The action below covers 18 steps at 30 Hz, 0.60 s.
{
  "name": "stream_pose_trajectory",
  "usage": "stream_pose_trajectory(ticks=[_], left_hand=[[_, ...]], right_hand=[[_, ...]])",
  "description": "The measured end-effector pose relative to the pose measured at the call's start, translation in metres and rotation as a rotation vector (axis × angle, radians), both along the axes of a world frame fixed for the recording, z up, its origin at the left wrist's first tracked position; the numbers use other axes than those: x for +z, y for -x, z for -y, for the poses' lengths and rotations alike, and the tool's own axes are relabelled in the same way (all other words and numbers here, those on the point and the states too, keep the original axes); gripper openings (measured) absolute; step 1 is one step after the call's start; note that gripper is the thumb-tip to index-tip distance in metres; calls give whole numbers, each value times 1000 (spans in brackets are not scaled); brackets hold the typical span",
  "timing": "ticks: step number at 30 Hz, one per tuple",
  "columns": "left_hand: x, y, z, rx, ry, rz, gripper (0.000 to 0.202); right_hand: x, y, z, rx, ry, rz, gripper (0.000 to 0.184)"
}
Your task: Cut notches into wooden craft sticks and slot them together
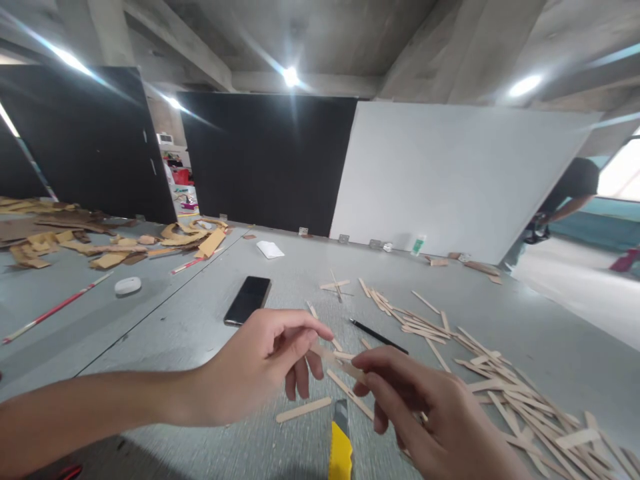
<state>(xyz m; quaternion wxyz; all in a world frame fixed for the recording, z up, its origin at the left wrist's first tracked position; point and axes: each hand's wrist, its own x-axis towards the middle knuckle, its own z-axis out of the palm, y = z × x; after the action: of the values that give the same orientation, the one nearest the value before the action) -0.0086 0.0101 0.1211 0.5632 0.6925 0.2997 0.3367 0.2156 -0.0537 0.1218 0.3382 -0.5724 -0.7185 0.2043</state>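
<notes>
My left hand point(265, 363) and my right hand point(425, 413) meet above the grey table point(200, 327). Both pinch the same thin wooden stick point(336, 358), the left at its near end, the right at the other. Under my hands lie a loose wooden stick point(303, 409) and a yellow utility knife point(341, 447) at the front edge. A black pen point(379, 335) lies just beyond my fingers.
A heap of wooden sticks point(500, 387) spreads over the right of the table. A black phone point(247, 300) lies ahead on the left. Cardboard scraps point(100, 243) cover the far left. Black and white panels stand behind. A person point(565, 200) bends at far right.
</notes>
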Motion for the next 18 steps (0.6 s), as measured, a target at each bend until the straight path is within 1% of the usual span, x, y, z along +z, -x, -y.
stream_pose_trajectory(ticks=[1, 3, 5, 6, 8, 11, 12, 13, 15, 17, 18], left_hand=[[-1, 0, -4, 9, -27, -7, 36], [-3, 0, -13, 16, -117, -90, 35], [-7, 1, -25, -7, -230, -241, 35], [-11, 2, -32, -34, -247, -297, 33], [-22, 3, -46, -67, -262, -382, 31], [-48, 3, -63, -86, -324, -489, 33], [-58, 3, -67, -85, -350, -519, 31], [-67, 4, -70, -90, -376, -548, 24], [-79, 5, -74, -102, -437, -592, 24], [-82, 9, -76, -96, -499, -624, 28], [-80, 11, -77, -83, -528, -634, 26]], right_hand=[[-1, -1, -1, 3, 1, 26, 22], [0, -7, -4, -23, -52, 103, 22], [4, -16, -9, -88, -160, 188, 23], [7, -22, -11, -127, -211, 226, 25], [13, -34, -17, -209, -292, 286, 27], [15, -52, -24, -289, -302, 371, 28], [13, -59, -26, -294, -293, 395, 28], [9, -66, -28, -287, -283, 417, 28], [-4, -82, -29, -234, -271, 467, 29], [-23, -101, -29, -115, -245, 544, 30], [-34, -111, -28, -39, -259, 590, 38]])
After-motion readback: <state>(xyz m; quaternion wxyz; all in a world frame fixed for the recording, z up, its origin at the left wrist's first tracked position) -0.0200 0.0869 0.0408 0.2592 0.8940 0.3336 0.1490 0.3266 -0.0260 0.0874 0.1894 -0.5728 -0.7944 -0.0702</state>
